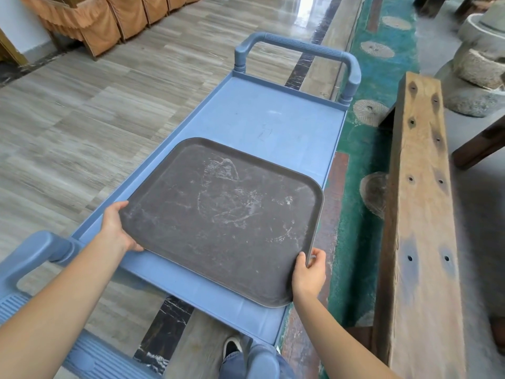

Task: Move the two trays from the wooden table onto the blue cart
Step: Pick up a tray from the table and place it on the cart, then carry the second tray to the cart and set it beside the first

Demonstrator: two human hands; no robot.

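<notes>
A dark brown rectangular plastic tray (221, 214) with rounded corners and a scuffed, whitish-marked surface lies over the near half of the flat top of the blue plastic cart (273, 116), turned a little askew to the cart's edges. Whether it rests fully on the cart deck or is lifted slightly at the near side cannot be told.

The person's left hand (117, 228) grasps the tray's left edge near its near-left corner, thumb on top of the rim and fingers curled beneath. The right hand (308, 272) grips the near-right corner, fingers wrapped over the rim's outer edge and thumb against the inner side. The tray thus spans between both hands, extending away from the person toward the cart's far handle (297, 50).

The far half of the cart top is bare blue surface. A second cart handle (30, 258) sits below the left forearm. To the right of the cart runs a rough weathered wooden beam (420, 214) with dark knots and holes, well apart from the tray.
</notes>
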